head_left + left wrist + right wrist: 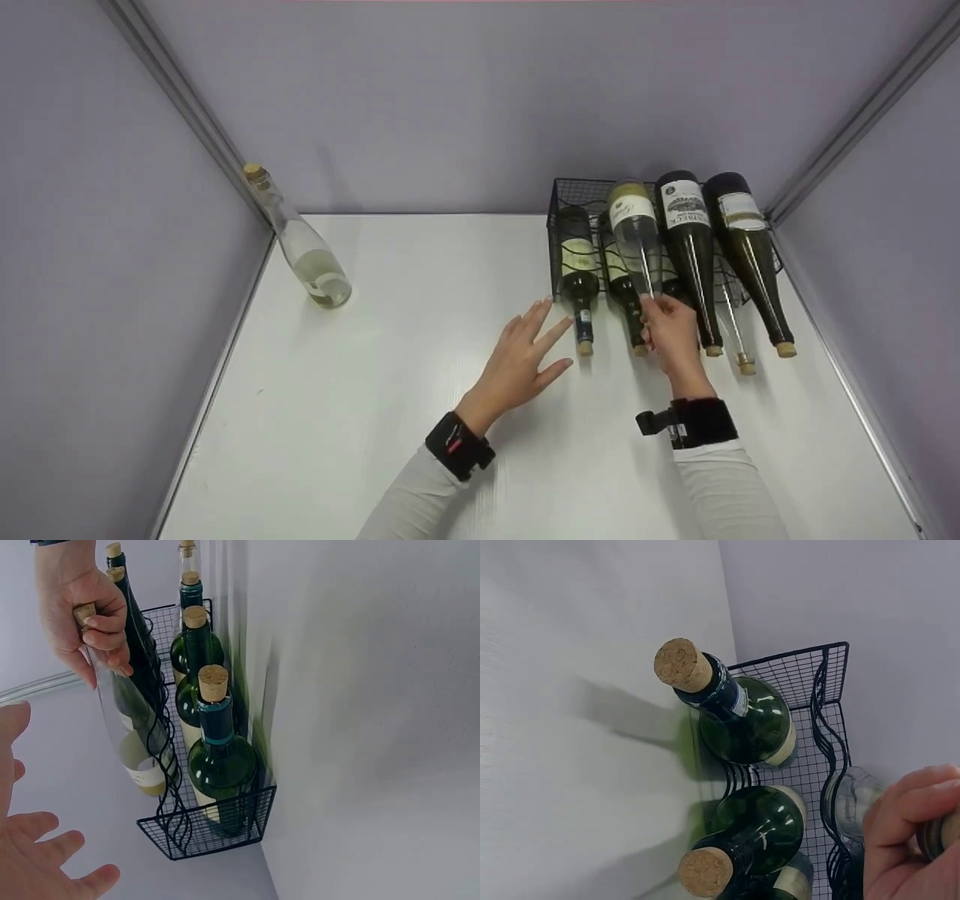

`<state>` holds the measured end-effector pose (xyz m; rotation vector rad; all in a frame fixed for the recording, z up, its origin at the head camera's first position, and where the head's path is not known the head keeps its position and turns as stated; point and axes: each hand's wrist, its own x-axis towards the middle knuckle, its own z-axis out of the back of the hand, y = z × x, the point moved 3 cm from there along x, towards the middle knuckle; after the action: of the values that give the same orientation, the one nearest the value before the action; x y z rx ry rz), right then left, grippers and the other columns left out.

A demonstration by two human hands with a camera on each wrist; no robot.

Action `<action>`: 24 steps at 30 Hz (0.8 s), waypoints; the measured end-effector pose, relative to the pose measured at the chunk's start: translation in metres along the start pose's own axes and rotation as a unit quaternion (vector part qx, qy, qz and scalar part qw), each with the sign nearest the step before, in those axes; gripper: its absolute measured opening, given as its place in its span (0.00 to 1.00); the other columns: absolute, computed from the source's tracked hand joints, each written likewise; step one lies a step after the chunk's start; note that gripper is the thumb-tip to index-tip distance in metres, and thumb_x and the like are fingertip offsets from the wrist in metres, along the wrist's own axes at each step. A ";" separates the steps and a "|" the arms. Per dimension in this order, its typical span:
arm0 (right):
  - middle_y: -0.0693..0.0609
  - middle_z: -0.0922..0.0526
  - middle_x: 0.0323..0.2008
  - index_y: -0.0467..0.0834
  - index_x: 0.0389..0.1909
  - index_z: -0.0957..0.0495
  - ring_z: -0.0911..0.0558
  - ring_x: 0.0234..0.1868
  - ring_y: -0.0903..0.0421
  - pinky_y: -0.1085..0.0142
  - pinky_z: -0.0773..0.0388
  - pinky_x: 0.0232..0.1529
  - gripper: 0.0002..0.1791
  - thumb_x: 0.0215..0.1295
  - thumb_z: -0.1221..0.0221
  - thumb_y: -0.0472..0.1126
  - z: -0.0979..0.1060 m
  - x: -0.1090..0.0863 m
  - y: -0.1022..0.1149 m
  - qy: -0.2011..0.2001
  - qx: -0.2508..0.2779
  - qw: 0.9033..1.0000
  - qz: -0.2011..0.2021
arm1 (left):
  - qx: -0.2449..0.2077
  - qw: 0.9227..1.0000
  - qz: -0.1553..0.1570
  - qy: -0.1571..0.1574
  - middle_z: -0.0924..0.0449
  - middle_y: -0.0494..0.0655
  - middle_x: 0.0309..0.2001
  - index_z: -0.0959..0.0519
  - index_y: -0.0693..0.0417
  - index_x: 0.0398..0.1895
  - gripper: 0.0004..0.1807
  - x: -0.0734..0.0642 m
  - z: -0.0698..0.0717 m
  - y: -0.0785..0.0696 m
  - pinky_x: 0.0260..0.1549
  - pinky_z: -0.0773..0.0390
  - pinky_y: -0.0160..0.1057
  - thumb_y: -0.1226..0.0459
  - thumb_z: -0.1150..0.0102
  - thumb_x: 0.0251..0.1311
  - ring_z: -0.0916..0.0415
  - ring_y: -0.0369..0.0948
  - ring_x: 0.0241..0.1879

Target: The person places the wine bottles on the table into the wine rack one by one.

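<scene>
My right hand grips the neck of a clear, corked wine bottle with a white label. That bottle lies along the top of a black wire wine rack, its base towards the back wall. In the left wrist view its cork pokes out of the fist. My left hand is spread and holds nothing, beside the rack's left end. Nearest to it is a dark green bottle in the lower row. Two green bottles lie on top at right, the white-labelled bottle and the dark bottle.
A second clear bottle stands apart at the far left, tilted in this view. Below the top bottles, several corked necks stick out frontward, including a clear neck. Grey walls enclose the white table at the back and sides.
</scene>
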<state>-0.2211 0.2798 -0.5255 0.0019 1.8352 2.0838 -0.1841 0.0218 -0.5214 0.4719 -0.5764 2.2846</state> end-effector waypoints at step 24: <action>0.53 0.26 0.24 0.37 0.44 0.34 0.35 0.12 0.64 0.72 0.38 0.09 0.18 0.75 0.47 0.50 0.000 0.014 -0.015 0.077 0.218 0.969 -0.090 | -0.003 1.000 0.005 0.015 0.53 0.55 0.77 0.37 0.44 0.74 0.32 0.000 -0.005 0.000 0.63 0.36 0.58 0.46 0.49 0.70 0.51 0.49 0.74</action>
<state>-0.2299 0.2845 -0.5434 -0.2111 2.2579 1.5647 -0.1850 0.0247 -0.5257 0.4310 -0.5717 2.2939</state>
